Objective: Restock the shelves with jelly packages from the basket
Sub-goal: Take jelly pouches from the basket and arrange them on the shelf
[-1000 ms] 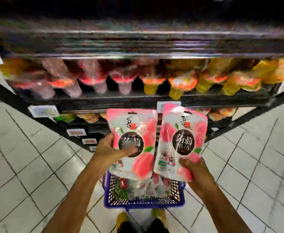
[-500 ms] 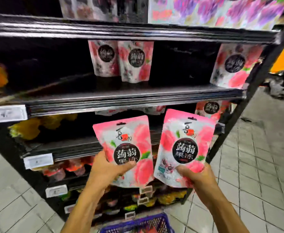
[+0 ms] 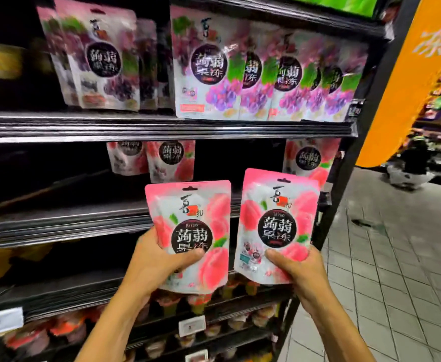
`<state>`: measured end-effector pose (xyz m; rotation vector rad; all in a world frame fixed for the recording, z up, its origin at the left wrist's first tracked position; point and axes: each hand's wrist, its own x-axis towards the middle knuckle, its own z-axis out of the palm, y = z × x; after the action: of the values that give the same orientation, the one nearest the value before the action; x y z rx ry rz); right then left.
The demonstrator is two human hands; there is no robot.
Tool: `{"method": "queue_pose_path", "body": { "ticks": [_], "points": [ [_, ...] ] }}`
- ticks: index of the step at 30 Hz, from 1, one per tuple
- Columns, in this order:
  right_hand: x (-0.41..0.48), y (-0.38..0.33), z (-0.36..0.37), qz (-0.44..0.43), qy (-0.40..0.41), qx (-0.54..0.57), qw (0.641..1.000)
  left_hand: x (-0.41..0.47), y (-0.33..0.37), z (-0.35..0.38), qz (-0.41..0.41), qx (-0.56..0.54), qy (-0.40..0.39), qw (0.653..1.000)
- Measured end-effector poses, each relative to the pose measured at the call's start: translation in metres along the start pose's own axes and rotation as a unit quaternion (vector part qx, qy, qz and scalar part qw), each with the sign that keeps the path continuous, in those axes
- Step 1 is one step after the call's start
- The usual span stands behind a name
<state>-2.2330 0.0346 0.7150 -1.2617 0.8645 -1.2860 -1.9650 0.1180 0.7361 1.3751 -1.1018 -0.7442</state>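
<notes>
My left hand [image 3: 152, 259] grips the lower part of a pink peach jelly pouch [image 3: 192, 231], held upright. A second pink peach pouch [image 3: 276, 220] is upright in my right hand [image 3: 296, 267], side by side with the first. Both are in front of the middle shelf [image 3: 65, 220], where matching peach pouches [image 3: 171, 159] stand at the back and another peach pouch [image 3: 309, 158] stands at the right end. The basket is out of view.
Purple grape jelly pouches [image 3: 209, 64] fill the upper shelf [image 3: 162, 125]. Lower shelves hold small jelly cups [image 3: 65, 327] and price tags [image 3: 192, 325]. A black upright post [image 3: 352, 158] ends the shelving; an orange banner [image 3: 407, 82] and tiled floor [image 3: 386, 257] lie to the right.
My view has tilted up from the basket and lower shelves to the upper ones. Both hands have risen with their pouches to the level of the peach shelf.
</notes>
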Motion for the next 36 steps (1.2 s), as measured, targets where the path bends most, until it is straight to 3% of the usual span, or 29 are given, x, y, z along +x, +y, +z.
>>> {"method": "queue_pose_path", "body": {
  "ticks": [13,28,36],
  "points": [
    [0.123,-0.009,-0.066,-0.050,-0.027,-0.016,0.998,0.069,0.016,0.097,0.028,-0.042,0.034,0.998],
    [0.221,-0.021,-0.071,-0.110,-0.058,-0.062,0.990,0.101,0.021,0.134,0.016,-0.042,0.044,0.998],
    [0.230,-0.019,-0.072,-0.147,-0.052,-0.145,0.977,0.104,0.023,0.138,0.036,-0.044,0.050,0.997]
  ]
}}
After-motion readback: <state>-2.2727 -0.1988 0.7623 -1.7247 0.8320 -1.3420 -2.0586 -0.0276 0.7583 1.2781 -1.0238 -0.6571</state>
